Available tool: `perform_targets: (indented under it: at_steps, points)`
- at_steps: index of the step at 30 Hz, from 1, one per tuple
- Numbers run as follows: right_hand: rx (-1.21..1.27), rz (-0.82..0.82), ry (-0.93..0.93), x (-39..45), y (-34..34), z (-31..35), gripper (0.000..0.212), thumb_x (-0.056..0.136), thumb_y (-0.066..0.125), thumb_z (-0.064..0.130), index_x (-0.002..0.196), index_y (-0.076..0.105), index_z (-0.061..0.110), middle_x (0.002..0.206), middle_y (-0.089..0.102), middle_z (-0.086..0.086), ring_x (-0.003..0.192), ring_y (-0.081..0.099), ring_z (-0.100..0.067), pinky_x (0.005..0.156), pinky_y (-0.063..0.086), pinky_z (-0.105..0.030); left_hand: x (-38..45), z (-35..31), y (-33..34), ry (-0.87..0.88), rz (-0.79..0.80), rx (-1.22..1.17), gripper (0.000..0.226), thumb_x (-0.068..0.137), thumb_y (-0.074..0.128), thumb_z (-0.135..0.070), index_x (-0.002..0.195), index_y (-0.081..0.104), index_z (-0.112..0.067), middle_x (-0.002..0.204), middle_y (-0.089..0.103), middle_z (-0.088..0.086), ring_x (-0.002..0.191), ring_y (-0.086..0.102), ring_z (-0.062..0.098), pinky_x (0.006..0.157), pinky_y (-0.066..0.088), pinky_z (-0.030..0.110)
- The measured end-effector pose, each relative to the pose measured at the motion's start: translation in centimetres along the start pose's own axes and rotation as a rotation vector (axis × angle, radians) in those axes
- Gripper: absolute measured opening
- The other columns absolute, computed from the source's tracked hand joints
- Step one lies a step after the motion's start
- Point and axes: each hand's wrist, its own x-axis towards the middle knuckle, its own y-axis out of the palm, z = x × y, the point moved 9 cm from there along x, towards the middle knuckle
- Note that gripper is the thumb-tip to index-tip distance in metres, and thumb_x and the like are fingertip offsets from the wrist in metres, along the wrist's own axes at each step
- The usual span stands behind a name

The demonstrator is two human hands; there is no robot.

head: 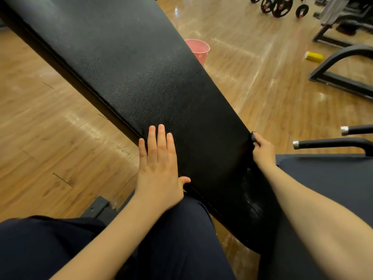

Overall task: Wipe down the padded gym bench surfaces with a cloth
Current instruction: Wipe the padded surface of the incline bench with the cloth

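Nearest, the left hand point(159, 168) lies flat and open on the black padded bench point(141, 77), fingers spread, near its lower edge. The right hand point(262, 149) is closed around something small and dark at the bench's right edge; what it is cannot be told. Behind the bench stands a pink bucket point(199, 50), half hidden. Farther off lie a yellow object point(313, 56) and weight plates point(279, 6).

Glossy wooden floor point(50, 122), weight plates point(280, 6)
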Motion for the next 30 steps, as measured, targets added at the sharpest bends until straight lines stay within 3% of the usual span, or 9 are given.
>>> perform_targets:
  at_steps: [7,10,13,19,23,26,30]
  points:
    - [0.057,-0.1,-0.094,-7.5,1.0,0.7,0.044,0.094,0.042,-0.004,0.136,0.046,0.01,0.144,0.042,-0.001,0.136,0.033,-0.013,0.107,0.02,-0.017,0.1,-0.2,0.2,0.009,-0.014,-0.006,0.124,0.057,0.078,-0.06,0.143,0.015,0.005,0.151,0.007,0.028,0.141,0.001,0.045,0.112,-0.013,0.052]
    - [0.048,-0.098,-0.208,-12.7,1.8,1.1,0.044,0.092,0.043,-0.008,0.134,0.048,0.007,0.139,0.044,0.002,0.135,0.034,-0.012,0.107,0.018,-0.009,0.0,-0.3,0.2,0.003,0.018,0.006,0.125,0.06,0.075,-0.061,0.143,0.009,0.004,0.152,0.002,0.026,0.141,-0.003,0.045,0.111,-0.019,0.051]
    - [0.036,-0.083,-0.32,-17.3,2.8,0.9,0.042,0.09,0.045,-0.008,0.13,0.051,0.003,0.134,0.045,0.004,0.131,0.037,-0.008,0.107,0.021,-0.008,0.0,-0.2,0.2,0.008,0.023,0.013,0.125,0.061,0.076,-0.06,0.143,0.007,0.004,0.151,0.002,0.027,0.141,-0.003,0.045,0.11,-0.02,0.051]
    - [-0.028,-0.003,-0.433,-19.0,2.7,1.1,0.049,0.082,0.047,-0.015,0.128,0.053,0.003,0.134,0.046,0.002,0.13,0.037,-0.01,0.11,0.025,-0.025,-0.2,-0.1,0.1,0.002,0.078,0.039,0.121,0.067,0.072,-0.06,0.147,0.01,0.007,0.154,0.003,0.029,0.14,-0.01,0.043,0.108,-0.023,0.05]
    - [-0.068,0.073,-0.61,-21.1,4.6,5.6,0.053,0.08,0.044,-0.012,0.13,0.051,0.004,0.137,0.044,-0.002,0.133,0.031,-0.009,0.112,0.018,-0.017,-0.3,-0.1,-0.5,-0.019,0.094,0.011,0.117,0.075,0.066,-0.059,0.148,0.003,0.006,0.155,-0.007,0.027,0.139,-0.019,0.04,0.105,-0.029,0.048]
    - [-0.058,0.032,-0.627,-22.0,4.7,5.0,0.048,0.083,0.037,-0.004,0.129,0.052,0.002,0.137,0.046,-0.005,0.132,0.035,-0.013,0.113,0.022,-0.022,-0.3,-0.2,-0.3,-0.046,0.157,0.014,0.112,0.084,0.051,-0.063,0.147,-0.015,0.002,0.153,-0.023,0.024,0.139,-0.026,0.04,0.104,-0.025,0.05]
    - [-0.106,0.011,-0.533,-22.0,2.9,-0.3,0.049,0.082,0.042,-0.011,0.128,0.051,0.002,0.135,0.047,-0.005,0.129,0.04,-0.015,0.111,0.026,-0.021,-0.3,-0.3,0.0,-0.049,0.177,0.002,0.112,0.085,0.05,-0.064,0.146,-0.017,0.001,0.153,-0.025,0.023,0.139,-0.026,0.04,0.106,-0.021,0.051]
